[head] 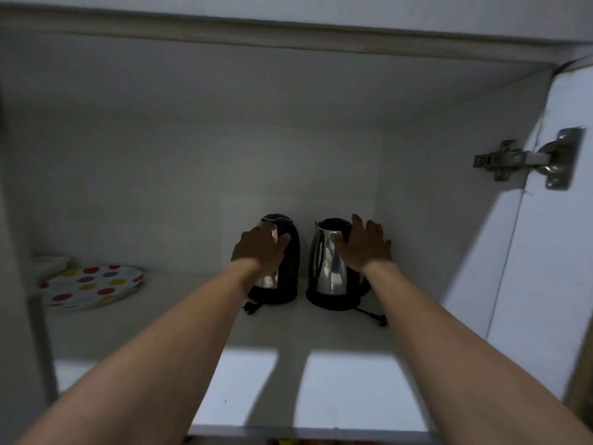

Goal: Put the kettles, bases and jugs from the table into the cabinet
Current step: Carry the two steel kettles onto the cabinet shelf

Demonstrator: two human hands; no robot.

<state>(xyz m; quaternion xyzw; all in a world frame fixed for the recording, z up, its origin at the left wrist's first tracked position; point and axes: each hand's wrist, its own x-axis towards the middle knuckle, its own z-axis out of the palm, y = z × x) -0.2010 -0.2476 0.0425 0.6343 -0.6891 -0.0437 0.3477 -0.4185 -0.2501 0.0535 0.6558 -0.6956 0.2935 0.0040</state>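
Two steel kettles with black lids stand on black bases deep on the white cabinet shelf (321, 380). My left hand (261, 248) is wrapped around the front of the left kettle (285, 271). My right hand (365, 247) lies with fingers spread on the right side of the right kettle (327, 268). The left base (276, 297) and the right base (333, 301) each trail a black cord with a plug onto the shelf. Both forearms reach in from the front edge.
A stack of plates with coloured dots (93, 285) sits at the shelf's left end. The cabinet's right wall and an open door with a metal hinge (526, 160) stand to the right. The shelf's front half lies bare between my arms.
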